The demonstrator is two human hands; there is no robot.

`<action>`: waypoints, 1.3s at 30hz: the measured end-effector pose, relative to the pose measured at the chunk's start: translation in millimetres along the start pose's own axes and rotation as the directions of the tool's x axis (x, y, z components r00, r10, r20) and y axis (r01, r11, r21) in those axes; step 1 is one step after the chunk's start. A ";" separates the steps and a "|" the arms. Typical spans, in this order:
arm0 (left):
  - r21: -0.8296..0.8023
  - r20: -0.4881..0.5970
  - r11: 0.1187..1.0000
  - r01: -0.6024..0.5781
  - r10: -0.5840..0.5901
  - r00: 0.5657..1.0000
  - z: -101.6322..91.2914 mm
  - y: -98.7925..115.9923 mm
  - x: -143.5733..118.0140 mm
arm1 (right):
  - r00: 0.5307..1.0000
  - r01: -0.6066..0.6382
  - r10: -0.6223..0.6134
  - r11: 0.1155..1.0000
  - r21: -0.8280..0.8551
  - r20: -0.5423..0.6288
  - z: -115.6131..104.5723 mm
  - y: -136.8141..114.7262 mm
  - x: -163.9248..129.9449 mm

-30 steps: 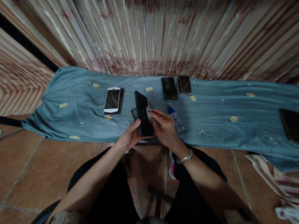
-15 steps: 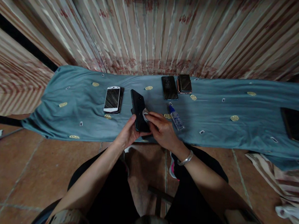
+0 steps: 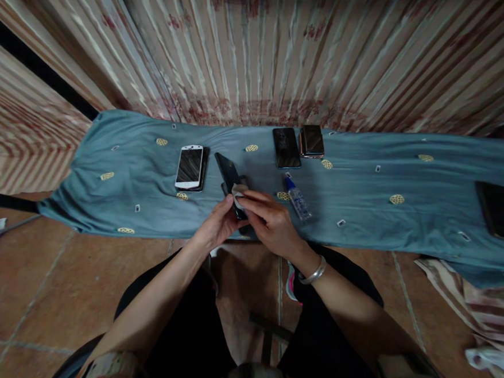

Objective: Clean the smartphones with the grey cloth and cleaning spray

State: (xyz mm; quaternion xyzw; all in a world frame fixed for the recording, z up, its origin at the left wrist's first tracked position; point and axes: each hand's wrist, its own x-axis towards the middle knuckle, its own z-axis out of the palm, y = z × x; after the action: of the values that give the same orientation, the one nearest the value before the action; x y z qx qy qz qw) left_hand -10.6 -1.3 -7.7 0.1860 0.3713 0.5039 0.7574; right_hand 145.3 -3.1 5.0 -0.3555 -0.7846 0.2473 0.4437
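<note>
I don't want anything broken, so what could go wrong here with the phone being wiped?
The black phone is gripped only at its lower end by the left hand while the right hand rubs it with a small cloth; it might slip. The spray bottle lies beside that hand and could get knocked.

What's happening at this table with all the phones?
A seated person holds a black phone in the left hand and presses a small pale wipe against it with the right hand. A little spray bottle lies beside them on the blue cloth, with a white phone and other phones around.
</note>
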 end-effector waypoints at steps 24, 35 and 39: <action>-0.045 0.000 0.999 -0.014 0.014 1.000 12.4 18.3 -0.3 | 0.984 -0.168 0.166 0.985 -0.034 -0.066 7.8 14.6 -3.6; -0.049 -0.059 0.991 -0.127 0.124 0.991 9.8 7.8 10.9 | 0.971 -0.122 0.150 0.981 0.151 -0.184 12.0 4.1 2.6; -0.032 -0.072 0.990 -0.134 0.132 0.989 6.6 5.3 13.4 | 0.973 -0.100 0.134 0.979 0.175 -0.190 11.1 -0.9 3.6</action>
State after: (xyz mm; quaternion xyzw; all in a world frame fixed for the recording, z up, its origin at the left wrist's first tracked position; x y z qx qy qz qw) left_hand -6.1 13.6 -5.0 0.1787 0.3748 0.5661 0.7121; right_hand 134.0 -1.6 2.1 -0.3865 -0.6903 0.2998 0.5331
